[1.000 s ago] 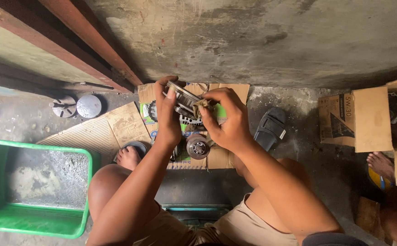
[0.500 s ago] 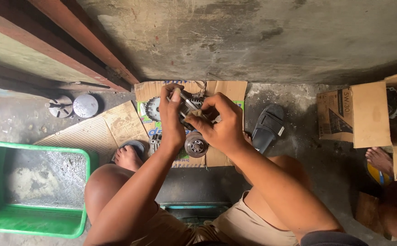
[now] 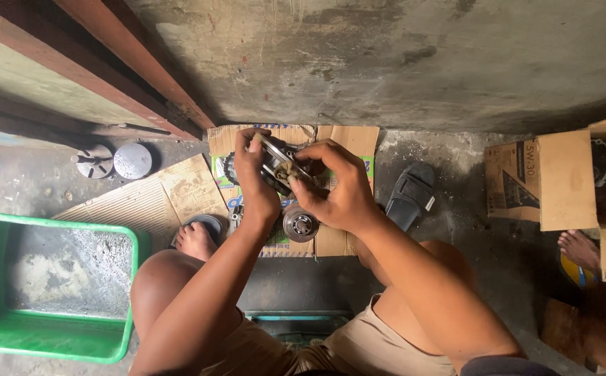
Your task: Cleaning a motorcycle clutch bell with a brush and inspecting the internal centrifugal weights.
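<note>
Holding: a round metal part (image 3: 280,167), gripped by both hands at upper centre of the frame, above the cardboard.
Left hand (image 3: 254,182): closed round the part's left edge, thumb on top.
Right hand (image 3: 334,188): fingers curled shut on the part's right side, fingertips pressing at its middle.
Metal part, handling: judged heavy for its size, stiff, likely greasy and so slippery; best taken by the outer rim with both hands, as here, rather than by the small pieces at its centre.
Second round part (image 3: 299,224): lying on the flattened cardboard (image 3: 345,143) just below the hands, apart from them.
Green tub (image 3: 52,334): lower left of the frame, open.
Two metal discs (image 3: 132,160): on the floor, upper left, well apart from the hands.
Sandal (image 3: 411,195): right of the cardboard, near the right forearm.
Cardboard box (image 3: 567,181): right edge of the frame, open.
Another person's foot (image 3: 581,249): right edge, below the box.
</note>
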